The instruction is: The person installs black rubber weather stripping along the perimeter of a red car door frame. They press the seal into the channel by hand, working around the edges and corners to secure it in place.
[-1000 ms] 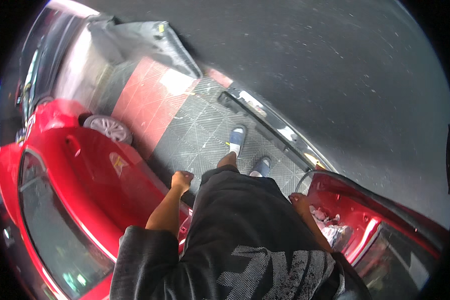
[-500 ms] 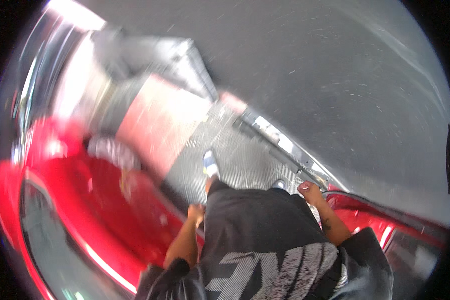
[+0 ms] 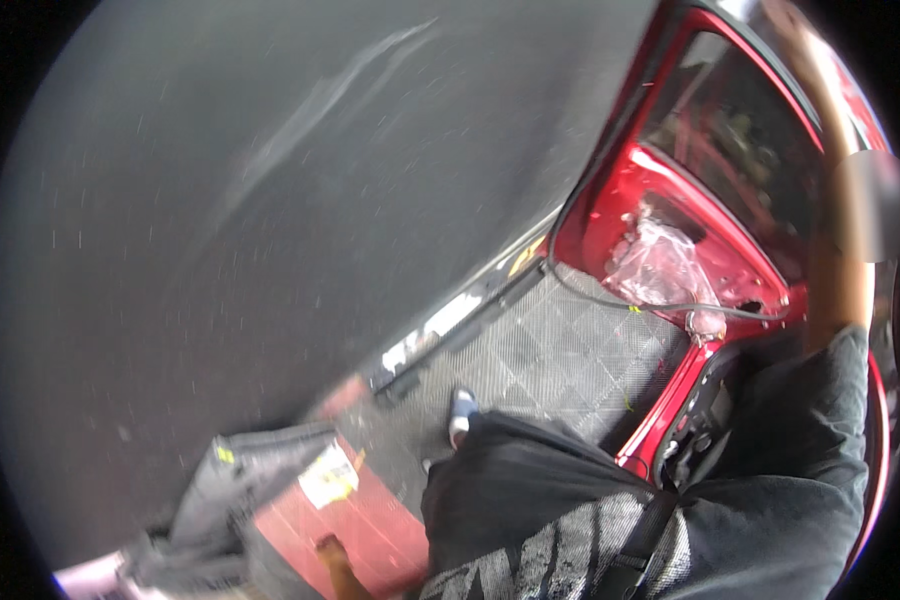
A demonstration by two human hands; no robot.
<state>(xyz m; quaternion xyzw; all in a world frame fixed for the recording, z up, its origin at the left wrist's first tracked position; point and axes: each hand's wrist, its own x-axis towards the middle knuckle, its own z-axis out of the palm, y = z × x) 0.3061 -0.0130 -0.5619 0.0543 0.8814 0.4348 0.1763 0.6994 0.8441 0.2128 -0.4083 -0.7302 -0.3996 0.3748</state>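
Note:
My right arm stretches up along the right side of the view. Its hand, blurred, is at the upper edge of an open red car door; its grip is unclear. The door's inner face is bare metal, with a crumpled clear plastic sheet over an opening. A black rubber seal hangs loose in a loop from the door. Low in the view, my left hand hangs over the red floor tiles, its fingers loosely curled, with nothing visible in them.
Grey floor tiles lie underfoot, edged by a dark strip beside a wide dark grey surface. A grey panel-like piece rests at lower left, near a white and yellow sheet. The red car's door opening is close on my right.
My view has swung to the right, bringing the open door into fuller sight. My right hand has risen from beside my waist to the door's upper edge. My left hand remains low.

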